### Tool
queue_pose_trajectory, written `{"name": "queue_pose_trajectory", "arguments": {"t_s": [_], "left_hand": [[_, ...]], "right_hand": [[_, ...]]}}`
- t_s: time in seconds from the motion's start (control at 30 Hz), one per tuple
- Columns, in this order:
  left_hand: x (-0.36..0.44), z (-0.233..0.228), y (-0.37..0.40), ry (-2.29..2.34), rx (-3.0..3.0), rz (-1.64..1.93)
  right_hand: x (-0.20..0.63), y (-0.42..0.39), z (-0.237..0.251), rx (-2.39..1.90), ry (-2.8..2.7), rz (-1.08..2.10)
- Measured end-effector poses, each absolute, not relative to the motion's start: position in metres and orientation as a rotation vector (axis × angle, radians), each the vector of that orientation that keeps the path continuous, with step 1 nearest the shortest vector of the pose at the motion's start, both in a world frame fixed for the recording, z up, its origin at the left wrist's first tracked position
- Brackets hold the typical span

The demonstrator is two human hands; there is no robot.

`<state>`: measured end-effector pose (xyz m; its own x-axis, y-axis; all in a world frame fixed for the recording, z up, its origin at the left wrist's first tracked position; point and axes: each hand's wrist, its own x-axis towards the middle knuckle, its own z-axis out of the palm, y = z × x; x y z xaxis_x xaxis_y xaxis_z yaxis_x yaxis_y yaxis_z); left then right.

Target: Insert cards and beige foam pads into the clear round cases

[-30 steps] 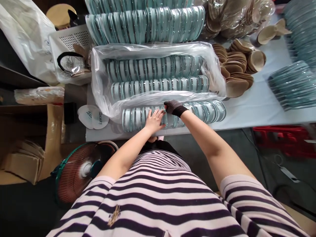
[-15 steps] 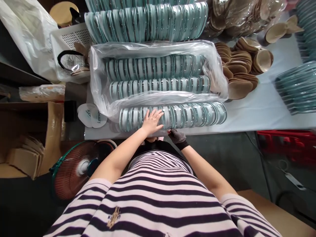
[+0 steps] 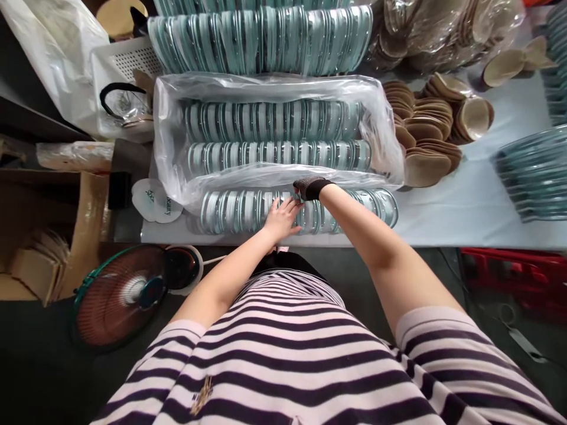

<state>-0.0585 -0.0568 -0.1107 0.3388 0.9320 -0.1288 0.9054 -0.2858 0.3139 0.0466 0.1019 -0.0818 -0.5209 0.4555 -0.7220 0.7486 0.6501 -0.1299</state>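
Observation:
A row of clear plastic pieces with teal edges [image 3: 234, 212] stands packed face to face along the table's front edge. My bare left hand [image 3: 283, 218] lies on the middle of this row with its fingers spread. My right hand [image 3: 308, 188], in a dark mesh glove, reaches over the row to its back side. Its fingers are curled down beside my left fingertips, and what they pinch, if anything, is hidden. Just behind sits an open clear plastic bag [image 3: 195, 192] holding two more rows of the same pieces [image 3: 274, 121].
Further back stands another row of teal-edged pieces [image 3: 261, 41]. Brown oval pads [image 3: 427, 168] lie stacked to the right. At left are a white basket [image 3: 128, 59], a flower-shaped white card [image 3: 155, 200], a cardboard box [image 3: 84, 236] and a fan [image 3: 124, 295] below the table.
My right hand has moved up from the table's front edge, over the row to its back side. My left hand has shifted slightly right along the row.

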Motion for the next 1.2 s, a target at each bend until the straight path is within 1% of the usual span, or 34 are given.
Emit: {"name": "queue_pose_trajectory", "arguments": {"t_s": [0.17,0.27,0.37,0.47,0.6,0.7,0.77,0.83,0.9,0.97,1.03,1.1,1.2], "left_hand": [[-0.058,-0.111,-0.057,1.647,2.248,0.113],[-0.058,-0.111,-0.056,1.651,2.242,0.134],[-0.059,-0.111,-0.056,1.647,2.238,0.148],[-0.060,-0.110,-0.055,1.632,2.242,0.142],[-0.059,-0.109,-0.054,1.617,2.237,0.141],[-0.058,-0.110,-0.056,1.612,2.230,0.148],[-0.059,-0.111,-0.058,1.603,2.231,0.152],[-0.060,-0.111,-0.060,1.601,2.230,0.150],[-0.060,-0.110,-0.063,1.606,2.233,0.142],[-0.055,-0.107,-0.064,1.582,2.264,0.142],[-0.044,-0.106,-0.064,1.522,2.318,0.152],[-0.030,-0.106,-0.062,1.475,2.354,0.158],[-0.012,-0.110,-0.058,1.481,2.353,0.145]], "right_hand": [[0.050,0.100,-0.075,0.844,2.331,-0.432],[0.064,0.090,-0.068,0.913,2.401,-0.472],[0.090,0.057,-0.068,1.043,2.519,-0.534],[0.118,0.002,-0.082,1.202,2.550,-0.588],[0.134,-0.067,-0.120,1.405,2.498,-0.616],[0.129,-0.095,-0.145,1.527,2.420,-0.618],[0.125,-0.103,-0.151,1.571,2.392,-0.636],[0.127,-0.102,-0.144,1.643,2.435,-0.663],[0.135,-0.089,-0.129,1.802,2.513,-0.637],[0.146,-0.064,-0.109,2.014,2.525,-0.529],[0.155,-0.028,-0.091,2.123,2.449,-0.428],[0.155,0.013,-0.078,2.034,2.336,-0.417],[0.138,0.064,-0.071,1.683,2.203,-0.458]]}}
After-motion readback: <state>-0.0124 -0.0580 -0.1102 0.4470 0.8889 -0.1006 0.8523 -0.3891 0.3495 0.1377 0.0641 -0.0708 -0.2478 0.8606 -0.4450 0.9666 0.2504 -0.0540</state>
